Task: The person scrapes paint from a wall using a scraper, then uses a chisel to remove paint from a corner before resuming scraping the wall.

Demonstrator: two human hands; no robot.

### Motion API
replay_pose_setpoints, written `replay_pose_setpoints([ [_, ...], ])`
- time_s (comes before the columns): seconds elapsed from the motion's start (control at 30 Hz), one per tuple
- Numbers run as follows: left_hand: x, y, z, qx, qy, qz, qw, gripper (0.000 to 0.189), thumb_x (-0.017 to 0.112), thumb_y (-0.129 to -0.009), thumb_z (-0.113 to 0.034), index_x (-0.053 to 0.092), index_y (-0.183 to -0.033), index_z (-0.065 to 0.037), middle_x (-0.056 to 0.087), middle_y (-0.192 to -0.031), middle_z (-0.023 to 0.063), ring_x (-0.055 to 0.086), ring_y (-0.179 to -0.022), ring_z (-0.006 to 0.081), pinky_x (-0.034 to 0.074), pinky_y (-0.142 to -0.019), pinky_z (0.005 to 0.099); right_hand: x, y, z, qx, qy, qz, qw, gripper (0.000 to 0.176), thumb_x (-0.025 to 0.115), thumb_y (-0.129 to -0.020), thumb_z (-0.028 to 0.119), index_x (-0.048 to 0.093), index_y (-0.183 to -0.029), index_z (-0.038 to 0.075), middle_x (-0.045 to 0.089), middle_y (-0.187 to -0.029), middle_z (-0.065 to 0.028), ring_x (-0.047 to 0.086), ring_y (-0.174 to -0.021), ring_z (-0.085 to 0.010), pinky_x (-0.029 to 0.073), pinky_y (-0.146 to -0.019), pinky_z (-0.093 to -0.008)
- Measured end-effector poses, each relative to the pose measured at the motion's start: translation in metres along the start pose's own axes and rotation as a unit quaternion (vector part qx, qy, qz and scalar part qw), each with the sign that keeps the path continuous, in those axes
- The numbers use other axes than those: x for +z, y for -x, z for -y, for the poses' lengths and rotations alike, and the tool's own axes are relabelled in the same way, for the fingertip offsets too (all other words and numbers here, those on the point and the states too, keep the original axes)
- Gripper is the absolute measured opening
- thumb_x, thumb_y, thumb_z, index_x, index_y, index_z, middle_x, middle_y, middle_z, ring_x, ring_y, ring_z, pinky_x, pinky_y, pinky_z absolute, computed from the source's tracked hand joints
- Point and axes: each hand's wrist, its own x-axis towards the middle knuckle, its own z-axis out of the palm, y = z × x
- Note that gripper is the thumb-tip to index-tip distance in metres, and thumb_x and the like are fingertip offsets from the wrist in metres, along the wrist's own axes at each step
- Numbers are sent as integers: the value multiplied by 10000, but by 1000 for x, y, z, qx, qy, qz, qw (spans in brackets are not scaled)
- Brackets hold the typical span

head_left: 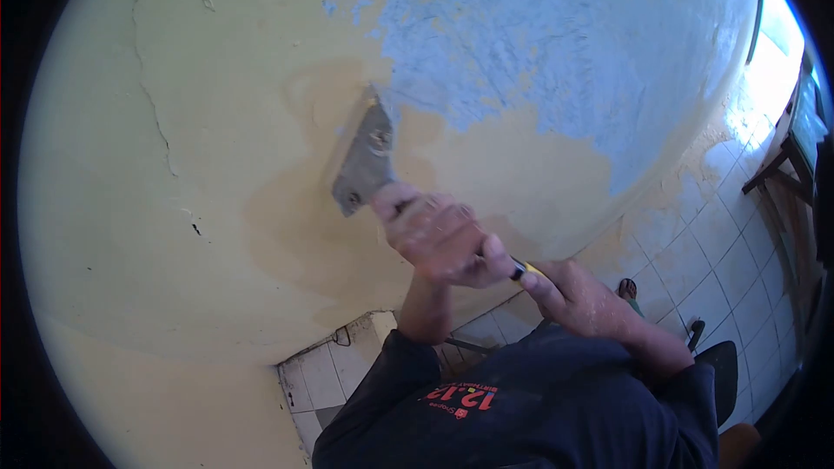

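Observation:
A paint scraper [363, 161] with a wide, dull metal blade is held up against the wall [217, 234]. Its upper blade corner is right at the lower left border of a blue patch [521, 43], where the cream paint is gone. My left hand [441, 239], slightly blurred, is wrapped round the handle just behind the blade. Farther down, a short black and yellow stretch of handle [526, 270] shows between my hands. My right hand [578, 295], dusty with flakes, grips the handle's lower end, most of which its fingers hide.
A long crack [143, 69] runs down the wall at left. Dust and paint debris lie on the white floor tiles [704, 295] at right. A wooden table [795, 152] stands at the far right, and a dark chair [719, 373] is close by my right arm.

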Motion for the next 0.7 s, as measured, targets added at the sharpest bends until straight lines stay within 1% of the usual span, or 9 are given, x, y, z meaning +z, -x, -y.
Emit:
replay_pose_setpoints([
  [0.1,-1,3,-3,21,-17,24,999,227,517,-688,-231,446,-477,-188,455,-473,-22,459,-471,163,312,-700,372,3,10,-8,6,4,-5,1000,529,408,-1045,440,572,-893,-39,501,-580,-182,476,-540,-287,433,-583,-437],
  [0.17,1,25,-17,25,-10,22,999,231,549,-700,-238,432,-502,-215,513,-545,-57,525,-549,105,353,-745,343,8,16,-35,9,23,-8,1000,533,413,-1042,449,577,-903,-39,505,-581,-182,489,-539,-291,435,-579,-438],
  [0.2,7,33,-25,29,-11,15,999,231,549,-700,-238,432,-502,-215,513,-545,-57,525,-549,105,353,-745,343,16,23,-58,-11,19,-27,999,542,415,-1040,458,578,-901,-40,513,-581,-174,503,-540,-280,439,-578,-435],
  [0.27,15,50,-42,-11,49,88,995,264,569,-705,-220,418,-489,-204,497,-530,-58,499,-523,105,329,-707,345,23,29,-86,-31,14,-42,999,550,416,-1037,467,578,-899,-41,521,-582,-166,517,-542,-268,443,-577,-432],
  [0.3,16,57,-46,-33,80,129,988,281,578,-707,-211,410,-482,-199,489,-522,-59,486,-510,106,318,-688,347,26,31,-95,-6,-9,-39,999,557,415,-1036,474,570,-887,-40,530,-585,-155,527,-545,-262,449,-580,-428],
  [0.33,17,62,-46,-34,80,132,987,281,578,-707,-211,410,-482,-199,489,-522,-59,486,-510,106,318,-688,347,28,32,-99,21,-33,-37,999,564,414,-1035,481,562,-876,-40,540,-588,-144,536,-548,-255,454,-583,-424],
  [0.43,20,69,-42,-40,67,136,988,283,593,-705,-218,417,-484,-196,476,-514,-56,465,-488,117,300,-664,354,27,24,-99,38,-35,-12,999,568,407,-1036,485,548,-859,-37,552,-597,-130,534,-551,-256,456,-589,-426],
  [0.57,17,71,-31,-37,65,126,989,274,586,-704,-212,421,-485,-201,481,-516,-57,459,-476,117,299,-663,351,35,11,-99,47,-46,6,998,559,413,-1035,480,545,-863,-36,543,-598,-142,525,-555,-262,450,-595,-429],
  [0.7,10,55,-20,-31,61,132,989,260,587,-696,-212,425,-493,-202,488,-524,-60,471,-480,114,305,-663,342,30,7,-73,28,-30,-17,999,551,417,-1036,471,538,-868,-40,508,-590,-167,483,-554,-267,439,-595,-430],
])
